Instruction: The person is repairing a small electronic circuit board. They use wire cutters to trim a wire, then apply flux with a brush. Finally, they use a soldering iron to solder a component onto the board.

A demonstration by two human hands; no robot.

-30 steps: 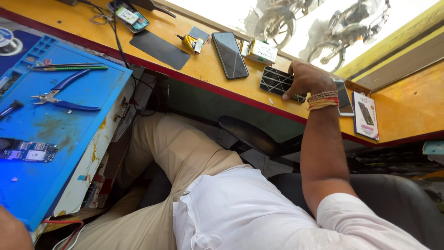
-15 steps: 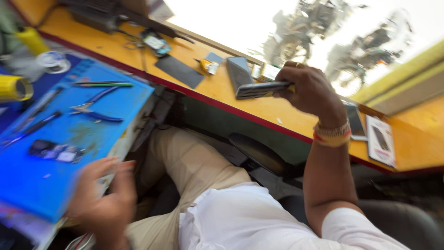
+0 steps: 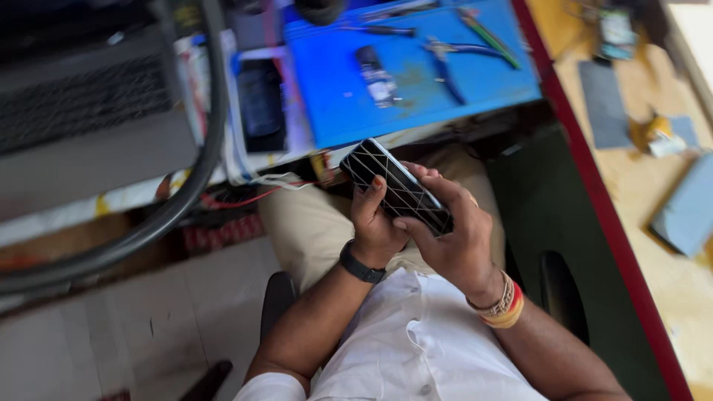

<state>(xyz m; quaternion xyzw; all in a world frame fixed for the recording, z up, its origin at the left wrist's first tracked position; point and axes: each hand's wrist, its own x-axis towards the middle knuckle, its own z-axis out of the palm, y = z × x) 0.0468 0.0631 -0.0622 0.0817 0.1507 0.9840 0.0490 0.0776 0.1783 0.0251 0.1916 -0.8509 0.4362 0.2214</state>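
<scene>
I see both hands cradling a dark phone with a criss-cross patterned back (image 3: 396, 187) over the lap, at about six o'clock from the blue mat (image 3: 416, 82), close in so it can be worked. My left hand (image 3: 375, 219) props it from beneath with a fingertip on top, while my right hand (image 3: 445, 230) has its fingers wrapped round the lower end. The pliers (image 3: 449, 63) lie on the mat within reach.

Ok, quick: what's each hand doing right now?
Left hand: closed on the black phone, thumb on it.
Right hand: closed on the same phone.
</scene>
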